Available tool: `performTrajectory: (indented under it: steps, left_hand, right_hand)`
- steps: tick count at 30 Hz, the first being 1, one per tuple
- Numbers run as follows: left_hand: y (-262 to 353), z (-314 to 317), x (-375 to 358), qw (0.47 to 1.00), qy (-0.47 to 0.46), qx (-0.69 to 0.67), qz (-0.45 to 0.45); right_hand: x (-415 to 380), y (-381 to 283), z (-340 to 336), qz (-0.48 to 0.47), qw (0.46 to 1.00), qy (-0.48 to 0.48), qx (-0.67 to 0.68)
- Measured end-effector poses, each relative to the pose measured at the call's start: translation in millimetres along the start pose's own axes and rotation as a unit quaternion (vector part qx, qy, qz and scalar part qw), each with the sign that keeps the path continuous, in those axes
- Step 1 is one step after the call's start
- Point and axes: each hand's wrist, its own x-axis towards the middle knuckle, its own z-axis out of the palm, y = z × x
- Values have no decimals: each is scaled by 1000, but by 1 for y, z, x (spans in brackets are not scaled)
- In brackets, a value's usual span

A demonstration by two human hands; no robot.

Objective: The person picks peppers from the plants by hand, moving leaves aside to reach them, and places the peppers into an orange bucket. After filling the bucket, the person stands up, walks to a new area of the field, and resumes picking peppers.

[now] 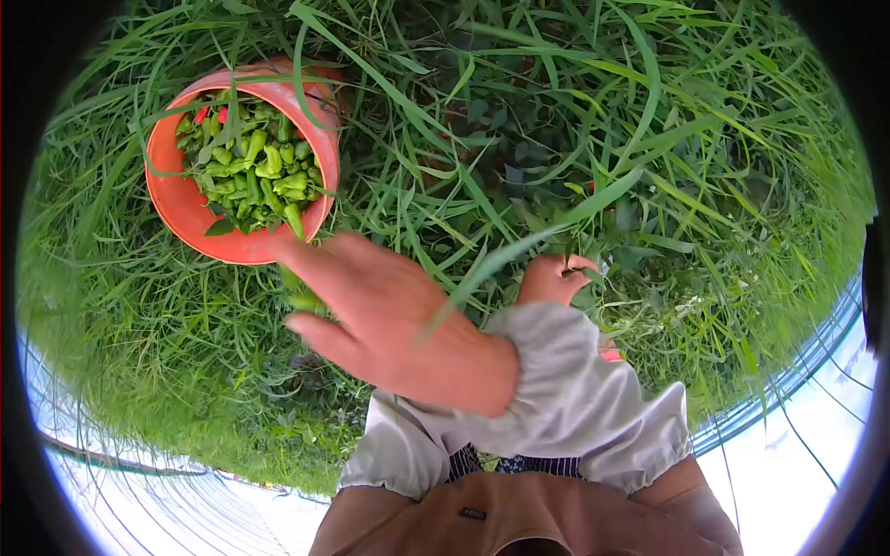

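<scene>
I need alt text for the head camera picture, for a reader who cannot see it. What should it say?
A person's left hand reaches toward an orange bucket full of green peppers, with a green pepper at its fingers. The right hand is down among tall grass and leafy plants. Grey sleeves cover both forearms.

Long green grass (649,139) is covering the ground everywhere, its blades arching and crossing in bright daylight. Darker broad-leaved plants (519,139) are showing through the middle of it. Along the lower edges, a pale translucent sheet (797,463) is curving past, with thin dark lines running across it.
</scene>
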Motion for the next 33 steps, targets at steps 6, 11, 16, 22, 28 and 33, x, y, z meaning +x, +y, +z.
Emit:
performTrajectory:
  steps: [6,11,16,22,28,33]
  left_hand:
    - [-16,5,-16,976,36,-215,-2]
    - [13,-6,-16,986,83,-146,-3]
    - [-2,5,-9,964,50,-253,-70]
    - [19,-14,-12,941,51,-293,-162]
    - [29,-42,9,896,200,-395,-15]
    - [31,-36,15,898,205,-388,-12]
  right_hand:
    - [42,61,-36,-9,989,91,-119]
    - [28,234,-132,272,917,35,-292]
    - [27,301,-144,341,823,-76,-449]
    - [27,259,-149,379,860,-87,-331]
    - [-20,206,-195,283,944,45,-163]
    - [-80,166,-188,195,946,7,-258]
